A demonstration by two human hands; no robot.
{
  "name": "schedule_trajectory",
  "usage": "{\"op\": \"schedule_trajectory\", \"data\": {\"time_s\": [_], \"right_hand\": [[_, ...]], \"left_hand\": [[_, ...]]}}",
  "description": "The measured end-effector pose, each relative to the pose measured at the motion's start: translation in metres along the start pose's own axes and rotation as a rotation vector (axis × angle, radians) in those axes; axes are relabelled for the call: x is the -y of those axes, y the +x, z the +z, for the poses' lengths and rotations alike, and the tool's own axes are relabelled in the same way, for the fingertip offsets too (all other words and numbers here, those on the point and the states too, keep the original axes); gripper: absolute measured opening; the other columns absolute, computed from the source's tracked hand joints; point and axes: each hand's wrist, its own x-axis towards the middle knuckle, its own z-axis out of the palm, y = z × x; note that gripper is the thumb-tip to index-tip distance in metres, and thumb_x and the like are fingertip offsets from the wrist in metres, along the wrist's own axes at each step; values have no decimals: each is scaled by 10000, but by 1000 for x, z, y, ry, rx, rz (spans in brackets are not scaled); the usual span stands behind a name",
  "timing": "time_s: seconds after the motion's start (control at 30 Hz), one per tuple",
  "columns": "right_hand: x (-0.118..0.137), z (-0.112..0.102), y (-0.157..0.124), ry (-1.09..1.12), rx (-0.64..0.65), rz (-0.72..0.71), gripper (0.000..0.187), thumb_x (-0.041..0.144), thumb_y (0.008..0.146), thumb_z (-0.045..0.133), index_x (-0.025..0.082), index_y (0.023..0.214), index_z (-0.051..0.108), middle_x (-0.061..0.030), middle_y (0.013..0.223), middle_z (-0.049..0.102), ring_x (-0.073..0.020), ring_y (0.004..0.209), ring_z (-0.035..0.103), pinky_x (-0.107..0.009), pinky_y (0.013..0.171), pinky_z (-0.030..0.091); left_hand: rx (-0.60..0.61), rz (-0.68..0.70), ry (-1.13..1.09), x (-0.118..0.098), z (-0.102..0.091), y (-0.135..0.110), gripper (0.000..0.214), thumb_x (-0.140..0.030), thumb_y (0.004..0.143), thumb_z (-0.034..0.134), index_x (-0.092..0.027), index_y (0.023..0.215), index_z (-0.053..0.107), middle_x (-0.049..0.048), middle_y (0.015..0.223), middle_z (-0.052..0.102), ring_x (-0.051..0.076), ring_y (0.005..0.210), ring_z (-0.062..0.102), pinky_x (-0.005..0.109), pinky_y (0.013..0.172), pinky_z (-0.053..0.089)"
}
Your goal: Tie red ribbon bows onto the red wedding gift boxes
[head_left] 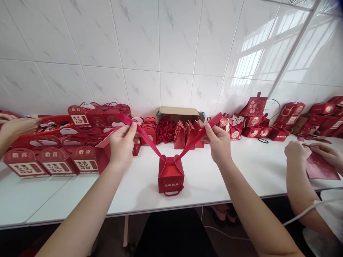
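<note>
A small red gift box (171,175) stands upright on the white table in front of me, its rope handle hanging at the front. A red ribbon (150,144) runs through the box's top, and its two ends spread upward in a V. My left hand (123,144) pinches one end, to the upper left of the box. On the other side my right hand (218,141) pinches the opposite end at about the same height. Both ribbon lengths look taut. Neither hand touches the box itself.
Rows of red boxes (57,162) stand at the left. Behind my box are a cardboard carton (180,115), a heap of red ribbons (166,131) and folded red boxes (189,134). Other people's hands (298,150) work at the right, and others (18,128) at the far left.
</note>
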Motion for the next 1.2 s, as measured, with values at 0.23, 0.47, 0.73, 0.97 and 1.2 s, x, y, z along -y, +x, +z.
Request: {"op": "schedule_trajectory", "data": {"time_s": [0.23,0.47,0.73,0.97,1.2], "right_hand": [[20,29,18,57,169,-94,187,382,757,685,200,799,683,24,666,636,-106,625,587,-247,611,491],[23,38,22,-6,281,-40,232,424,760,668,205,823,711,-4,794,691,-134,758,614,-263,682,480],[21,40,25,101,347,17,217,411,767,669,197,806,663,-9,780,679,-135,744,642,-283,719,513],[25,48,21,53,640,112,213,325,797,640,170,941,616,24,626,609,-56,445,447,-213,458,385],[11,46,12,123,773,71,211,360,858,575,176,764,615,20,658,577,-57,512,449,-214,501,387]], "left_hand": [[160,96,92,-25,28,6,237,-376,695,728,-172,815,733,16,677,649,97,570,543,199,514,437],[208,-8,-13,-34,41,3,202,-334,662,761,-180,788,729,17,767,697,119,671,607,221,597,473],[346,-8,-99,-37,46,1,179,-321,747,695,-152,799,668,9,724,668,147,745,649,285,739,523],[642,-54,47,-37,48,-4,355,-306,783,669,-186,1054,473,-58,559,605,111,497,582,255,563,493],[769,-167,179,-37,45,-5,576,-256,760,682,-178,1237,368,-23,666,641,126,539,588,284,570,471]]}}
